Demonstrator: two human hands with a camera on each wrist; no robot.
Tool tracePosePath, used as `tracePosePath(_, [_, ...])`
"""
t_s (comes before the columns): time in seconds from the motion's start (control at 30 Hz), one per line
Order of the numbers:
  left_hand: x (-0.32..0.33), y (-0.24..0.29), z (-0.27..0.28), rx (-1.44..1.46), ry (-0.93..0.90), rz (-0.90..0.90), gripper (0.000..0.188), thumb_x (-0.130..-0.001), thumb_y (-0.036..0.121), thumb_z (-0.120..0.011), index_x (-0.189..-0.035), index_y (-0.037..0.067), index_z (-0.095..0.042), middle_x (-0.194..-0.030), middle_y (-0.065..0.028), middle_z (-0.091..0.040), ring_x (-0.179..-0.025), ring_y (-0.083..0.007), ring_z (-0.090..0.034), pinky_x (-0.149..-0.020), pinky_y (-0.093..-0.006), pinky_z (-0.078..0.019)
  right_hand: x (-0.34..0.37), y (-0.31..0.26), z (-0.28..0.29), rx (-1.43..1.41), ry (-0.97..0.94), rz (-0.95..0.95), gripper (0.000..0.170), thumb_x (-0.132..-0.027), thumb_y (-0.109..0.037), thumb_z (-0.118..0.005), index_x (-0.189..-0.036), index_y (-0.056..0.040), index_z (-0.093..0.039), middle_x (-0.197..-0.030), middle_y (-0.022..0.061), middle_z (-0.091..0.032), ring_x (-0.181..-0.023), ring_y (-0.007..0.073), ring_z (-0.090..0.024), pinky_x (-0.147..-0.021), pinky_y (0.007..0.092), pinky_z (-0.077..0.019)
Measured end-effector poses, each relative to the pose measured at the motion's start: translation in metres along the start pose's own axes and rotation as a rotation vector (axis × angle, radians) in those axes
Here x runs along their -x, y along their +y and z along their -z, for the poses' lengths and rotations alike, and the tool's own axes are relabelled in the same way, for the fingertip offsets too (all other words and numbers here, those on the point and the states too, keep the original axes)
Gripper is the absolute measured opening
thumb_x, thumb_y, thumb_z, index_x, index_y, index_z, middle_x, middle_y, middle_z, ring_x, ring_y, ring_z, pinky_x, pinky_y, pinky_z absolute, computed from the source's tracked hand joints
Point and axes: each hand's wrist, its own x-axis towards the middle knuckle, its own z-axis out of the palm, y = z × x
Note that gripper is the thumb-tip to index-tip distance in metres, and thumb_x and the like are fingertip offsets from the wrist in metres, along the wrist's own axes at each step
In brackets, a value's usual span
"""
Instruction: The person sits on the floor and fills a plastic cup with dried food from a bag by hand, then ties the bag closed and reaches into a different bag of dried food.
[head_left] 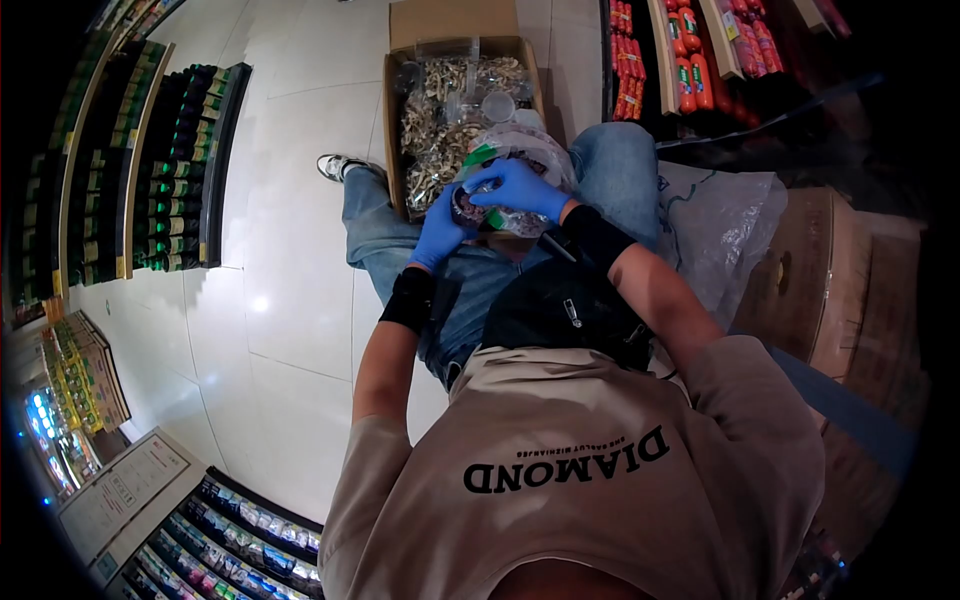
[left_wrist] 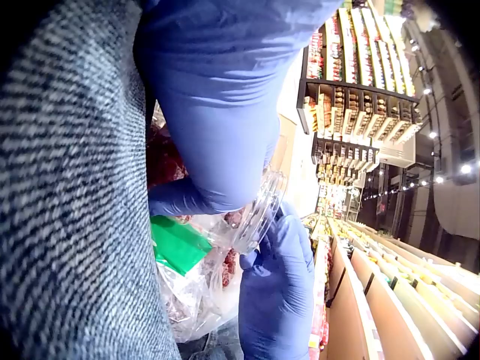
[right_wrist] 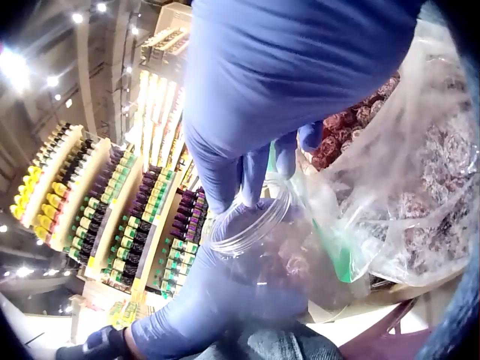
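My left hand (head_left: pixel 440 232) grips a clear plastic jar (right_wrist: pixel 292 259) from below and the side, its ringed rim (right_wrist: pixel 251 225) tilted and uncovered. Dark reddish dried pieces show inside the jar in the head view. Over the mouth, my right hand (head_left: pixel 525 190) reaches down with spread fingers (right_wrist: pixel 253 176) at the rim; their tips are partly hidden, and I cannot tell if they hold a piece. Both hands wear blue gloves. Against them lies a clear bag (right_wrist: pixel 420 195) of dark red, frosted-looking pieces, with a green patch (left_wrist: pixel 180 245) on the plastic.
A cardboard box (head_left: pixel 393 130) of bagged, pale brown dried pieces (head_left: pixel 430 150) stands between the legs, a clear round lid or tub (head_left: pixel 497 107) on top. Shelves (head_left: pixel 225 165) rise at the left, sausage racks (head_left: pixel 665 60) at the upper right. Brown cartons (head_left: pixel 800 270) and plastic sheeting (head_left: pixel 715 215) lie rightward.
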Motion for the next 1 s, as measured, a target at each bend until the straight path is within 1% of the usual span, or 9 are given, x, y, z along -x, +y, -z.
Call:
tracePosePath(0.07, [-0.001, -0.009, -0.001, 0.015, 0.038, -0.012, 0.075, -0.059, 0.004, -0.084, -0.128, 0.003, -0.055, -0.117, -0.0153, -0.067, -0.11, -0.0251, -0.065, -0.096, -0.0364, -0.0507, 0.0, 0.002, -0.001, -0.085, 0.059, -0.043, 0.023, -0.087, -0.017, -0.077, -0.107, -0.0054, -0.076, -0.096, 0.0069, -0.073, -0.092, 0.0144, -0.068, -0.085, 0.0308, -0.0535])
tracePosePath(0.23, [0.001, 0.0, 0.001, -0.046, 0.025, 0.007, 0.071, -0.06, 0.004, -0.084, -0.125, 0.004, -0.055, -0.115, -0.0116, -0.066, -0.108, -0.0215, -0.063, -0.096, -0.0348, -0.0506, -0.008, 0.034, 0.003, -0.234, 0.246, -0.113, 0.019, -0.09, -0.019, -0.072, -0.095, -0.0012, -0.074, -0.096, 0.0132, -0.073, -0.088, 0.0253, -0.07, -0.082, 0.0341, -0.0539])
tracePosePath(0.3, [0.001, 0.001, 0.001, -0.049, 0.021, 0.004, 0.068, -0.062, 0.002, -0.082, -0.124, 0.004, -0.055, -0.113, -0.008, -0.064, -0.106, -0.017, -0.061, -0.095, -0.0329, -0.0504, -0.006, 0.04, 0.007, 0.47, 0.213, -0.011, 0.02, -0.092, -0.019, -0.065, -0.093, 0.0012, -0.07, -0.095, 0.0193, -0.071, -0.085, 0.0364, -0.067, -0.081, 0.0408, -0.0534])
tracePosePath(0.4, [0.001, 0.005, 0.001, -0.077, 0.026, 0.019, 0.069, -0.062, 0.001, -0.082, -0.124, 0.004, -0.054, -0.112, -0.0082, -0.064, -0.105, -0.0173, -0.062, -0.095, -0.0329, -0.0507, -0.001, 0.073, -0.005, 0.696, 0.325, 0.119, 0.014, -0.086, -0.015, -0.063, -0.09, -0.0023, -0.067, -0.091, 0.0207, -0.069, -0.077, 0.0425, -0.062, -0.079, 0.0508, -0.0523])
tracePosePath(0.53, [0.001, 0.004, 0.002, -0.048, 0.026, 0.002, 0.072, -0.06, 0.006, -0.085, -0.125, 0.004, -0.055, -0.114, -0.0122, -0.066, -0.106, -0.0221, -0.064, -0.095, -0.0353, -0.0512, 0.0, 0.074, -0.003, 0.743, 0.243, 0.032, 0.021, -0.089, -0.01, -0.057, -0.106, -0.0019, -0.065, -0.101, 0.024, -0.067, -0.09, 0.043, -0.064, -0.082, 0.0502, -0.0511])
tracePosePath(0.6, [0.0, 0.005, 0.002, -0.051, 0.028, 0.003, 0.075, -0.058, 0.009, -0.088, -0.125, 0.003, -0.055, -0.116, -0.0154, -0.067, -0.108, -0.0262, -0.066, -0.096, -0.0372, -0.051, -0.001, 0.068, -0.001, 0.653, 0.128, -0.177, 0.023, -0.086, -0.009, -0.059, -0.107, -0.0034, -0.066, -0.113, 0.0242, -0.065, -0.098, 0.0422, -0.063, -0.084, 0.0499, -0.0514])
tracePosePath(0.73, [0.001, 0.007, 0.003, -0.096, 0.026, 0.007, 0.074, -0.059, 0.007, -0.086, -0.126, 0.004, -0.055, -0.115, -0.0129, -0.067, -0.107, -0.0231, -0.065, -0.095, -0.036, -0.0513, 0.002, 0.072, -0.001, 0.613, 0.124, -0.204, 0.026, -0.086, -0.009, -0.059, -0.111, -0.0043, -0.065, -0.119, 0.0231, -0.063, -0.105, 0.042, -0.062, -0.087, 0.0501, -0.0507])
tracePosePath(0.8, [0.001, 0.005, 0.002, -0.124, 0.028, -0.006, 0.072, -0.061, 0.005, -0.085, -0.126, 0.005, -0.054, -0.115, -0.0107, -0.066, -0.106, -0.0203, -0.064, -0.095, -0.0349, -0.052, 0.002, 0.078, -0.005, 0.685, 0.176, -0.009, 0.026, -0.087, -0.009, -0.059, -0.112, -0.0054, -0.066, -0.118, 0.0223, -0.065, -0.106, 0.0411, -0.062, -0.089, 0.0499, -0.0505])
tracePosePath(1.0, [0.001, 0.004, 0.003, -0.096, 0.017, -0.01, 0.073, -0.061, 0.005, -0.085, -0.127, 0.005, -0.054, -0.115, -0.0104, -0.066, -0.106, -0.0201, -0.064, -0.095, -0.0344, -0.0513, 0.002, 0.073, -0.002, 0.751, 0.052, -0.067, 0.026, -0.086, -0.01, -0.06, -0.111, -0.0049, -0.065, -0.109, 0.0224, -0.064, -0.1, 0.0415, -0.062, -0.086, 0.0506, -0.0501])
